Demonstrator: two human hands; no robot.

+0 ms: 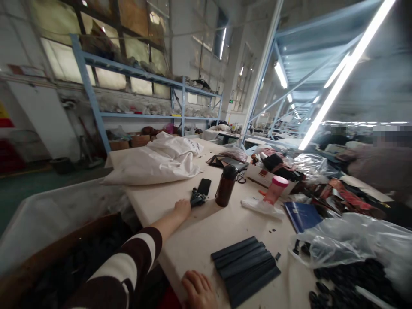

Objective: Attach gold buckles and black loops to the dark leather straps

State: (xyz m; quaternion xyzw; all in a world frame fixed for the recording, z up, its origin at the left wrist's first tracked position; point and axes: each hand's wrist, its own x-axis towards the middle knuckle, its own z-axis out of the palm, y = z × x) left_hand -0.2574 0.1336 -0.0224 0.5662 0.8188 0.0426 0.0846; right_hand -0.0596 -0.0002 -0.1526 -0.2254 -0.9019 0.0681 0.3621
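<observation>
Nearest, the right hand [198, 288] rests at the left edge of the pale table [180, 244], fingers bent and close together; whether it grips anything cannot be told. Just beside it lie ridged, matte black strips [246, 270], with open tabletop beyond them. Farther on, the left hand [182, 209] meets a small black object [197, 197]; whether it pinches this cannot be told. Beyond are a dark cylindrical bottle [226, 186] and a creased white sack [157, 161].
</observation>
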